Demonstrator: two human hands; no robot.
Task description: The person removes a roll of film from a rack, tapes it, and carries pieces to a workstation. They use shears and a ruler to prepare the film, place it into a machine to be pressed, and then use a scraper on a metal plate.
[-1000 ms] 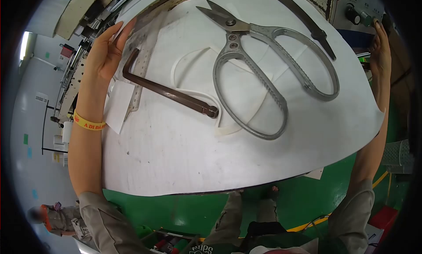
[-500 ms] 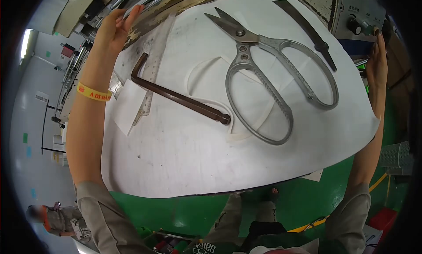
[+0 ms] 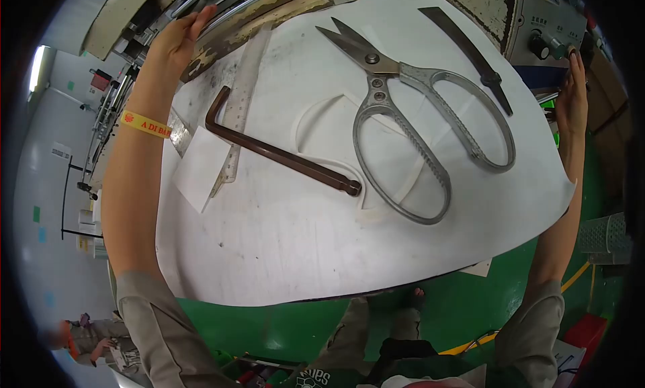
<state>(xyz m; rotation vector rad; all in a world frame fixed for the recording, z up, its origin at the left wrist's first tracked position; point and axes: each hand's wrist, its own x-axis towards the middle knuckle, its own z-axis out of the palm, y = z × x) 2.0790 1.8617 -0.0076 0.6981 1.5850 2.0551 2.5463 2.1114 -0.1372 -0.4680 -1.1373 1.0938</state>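
Observation:
My left hand (image 3: pixel 176 42) reaches up beside the metal bars (image 3: pixel 240 10) at the upper left, its visible fingers stretched out and apart. At the right, my right hand (image 3: pixel 572 96) has its fingers straight, with a fingertip at a small knob (image 3: pixel 572 50) on the grey control box (image 3: pixel 547 25). Between my arms, large metal scissors (image 3: pixel 376 85) lie on the white sheet (image 3: pixel 302 253), blades slightly apart. A brown hex key (image 3: pixel 282 151) rests left of them across a clear ruler (image 3: pixel 243 99). A dark flat blade-like tool (image 3: pixel 463 47) lies to their right.
A white paper piece (image 3: pixel 201 171) sits by the ruler. White curved strips (image 3: pixel 321 112) lie under the scissors. A grey perforated basket (image 3: pixel 605 237) stands on the green floor at right. Another person (image 3: pixel 94 341) is at the lower left.
The view has shifted slightly, so the tools and sheet appear a little lower. Both hands stay in nearly the same places, and the tools keep their arrangement.

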